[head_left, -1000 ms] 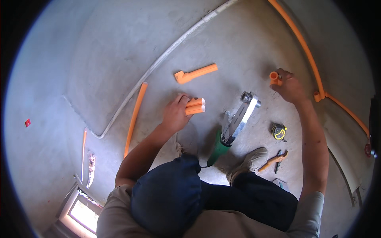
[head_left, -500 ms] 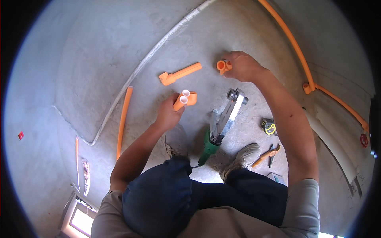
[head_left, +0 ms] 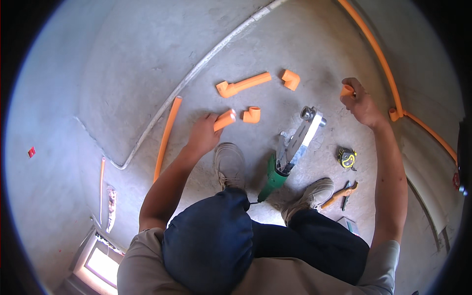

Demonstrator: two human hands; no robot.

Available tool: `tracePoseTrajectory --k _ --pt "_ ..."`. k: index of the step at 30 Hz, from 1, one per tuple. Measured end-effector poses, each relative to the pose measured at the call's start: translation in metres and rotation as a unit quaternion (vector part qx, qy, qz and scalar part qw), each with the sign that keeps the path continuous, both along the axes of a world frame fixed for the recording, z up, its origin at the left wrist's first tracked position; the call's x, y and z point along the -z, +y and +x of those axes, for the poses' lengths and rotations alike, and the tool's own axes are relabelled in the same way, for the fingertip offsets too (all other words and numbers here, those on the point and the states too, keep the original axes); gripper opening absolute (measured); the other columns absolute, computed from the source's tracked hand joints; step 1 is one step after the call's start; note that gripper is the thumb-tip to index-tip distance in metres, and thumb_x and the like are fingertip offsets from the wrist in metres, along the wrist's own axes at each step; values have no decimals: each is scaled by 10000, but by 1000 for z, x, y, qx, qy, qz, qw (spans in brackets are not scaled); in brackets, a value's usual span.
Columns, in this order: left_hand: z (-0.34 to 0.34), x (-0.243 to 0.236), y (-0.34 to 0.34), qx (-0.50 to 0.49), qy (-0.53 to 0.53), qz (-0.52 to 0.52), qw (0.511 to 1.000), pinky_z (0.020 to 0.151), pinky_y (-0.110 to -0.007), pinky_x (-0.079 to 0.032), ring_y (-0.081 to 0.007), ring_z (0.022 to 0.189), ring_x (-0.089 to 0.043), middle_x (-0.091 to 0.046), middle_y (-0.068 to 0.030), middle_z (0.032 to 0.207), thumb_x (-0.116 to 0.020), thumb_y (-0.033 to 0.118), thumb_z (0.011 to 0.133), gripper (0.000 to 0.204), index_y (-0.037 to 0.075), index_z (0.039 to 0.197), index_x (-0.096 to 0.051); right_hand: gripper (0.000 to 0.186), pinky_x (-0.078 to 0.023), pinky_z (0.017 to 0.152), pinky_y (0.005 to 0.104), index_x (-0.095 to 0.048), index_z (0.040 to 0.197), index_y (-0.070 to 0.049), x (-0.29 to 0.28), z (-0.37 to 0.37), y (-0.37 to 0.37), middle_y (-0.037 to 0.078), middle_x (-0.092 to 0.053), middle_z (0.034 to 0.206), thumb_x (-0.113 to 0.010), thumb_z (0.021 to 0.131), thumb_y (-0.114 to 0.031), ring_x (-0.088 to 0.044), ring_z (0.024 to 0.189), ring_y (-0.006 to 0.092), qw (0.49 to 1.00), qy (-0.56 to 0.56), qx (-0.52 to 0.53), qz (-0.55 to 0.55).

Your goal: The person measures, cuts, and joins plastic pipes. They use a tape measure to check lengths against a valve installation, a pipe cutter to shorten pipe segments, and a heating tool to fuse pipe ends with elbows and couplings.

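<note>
My left hand (head_left: 202, 133) is closed around short orange pipe pieces (head_left: 225, 120), their ends pointing away from me. Just right of them, an orange elbow fitting (head_left: 251, 115) rests on the concrete floor. Farther off lie a second elbow (head_left: 290, 79) and a length of orange pipe (head_left: 250, 82) with an elbow on its left end. Out to the right, my right hand (head_left: 363, 104) grips another orange fitting (head_left: 347, 91), partly hidden by the fingers. Between my feet stands a pipe welding tool (head_left: 290, 147) with a green handle and metal heating head.
A tape measure (head_left: 347, 157) and an orange-handled tool (head_left: 339, 195) lie by my right shoe (head_left: 318, 192). A long orange pipe (head_left: 167, 140) lies left of my left hand. A grey-white conduit (head_left: 196, 69) curves across the far left; orange piping (head_left: 376, 51) runs along the right.
My right hand has moved right with one fitting, leaving an elbow lying where it was. The view has shifted slightly; my left hand still holds the pipe pieces.
</note>
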State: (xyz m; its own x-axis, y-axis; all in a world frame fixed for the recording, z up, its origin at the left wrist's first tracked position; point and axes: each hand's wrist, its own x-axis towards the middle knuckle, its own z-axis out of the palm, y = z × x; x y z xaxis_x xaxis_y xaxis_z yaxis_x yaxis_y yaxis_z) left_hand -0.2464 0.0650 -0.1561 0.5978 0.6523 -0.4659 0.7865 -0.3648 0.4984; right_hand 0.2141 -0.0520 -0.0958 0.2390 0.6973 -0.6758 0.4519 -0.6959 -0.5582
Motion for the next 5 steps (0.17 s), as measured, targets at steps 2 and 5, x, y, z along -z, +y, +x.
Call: tracePoseTrajectory --k 2,5 --pt "-10 2 -8 12 29 24 999 832 -480 -528 -416 967 -647 -652 -219 1039 -714 193 879 344 5 1156 -631 497 -524 878 382 -527 1289 -24 -5 -3 -6 203 -662 1132 -674 882 -269 -666 989 291 994 -90 -43 48" --pt "-11 5 -17 -16 87 21 996 872 -462 -527 -399 1037 -634 -644 -214 1096 -725 209 866 372 35 1182 -630 550 -492 972 408 -499 1330 -51 -19 -6 -9 224 -638 1255 -709 863 -252 -638 1102 358 993 -103 -61 13"
